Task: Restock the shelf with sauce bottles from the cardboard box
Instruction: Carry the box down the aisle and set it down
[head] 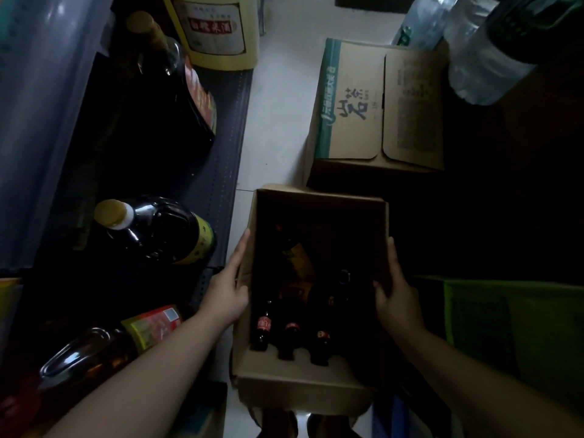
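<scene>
An open cardboard box (284, 379) sits low in the middle of the view, over the pale floor. Inside it stand several dark sauce bottles (264, 327) with red labels, and one more lies tilted deeper in. My left hand (232, 286) grips the box's left wall, fingers along the outside. On the right wall, my right hand (396, 298) holds the box with its thumb inside the rim. The dark shelf (218, 172) runs along the left.
On the shelf stand large dark bottles (155, 230) with yellow caps, an oil jug (94, 355) and a tall bottle (164, 61). A closed cardboard carton (376, 105) lies beyond the box. Wrapped water bottles (474, 42) are at top right, a green item (518, 336) at right.
</scene>
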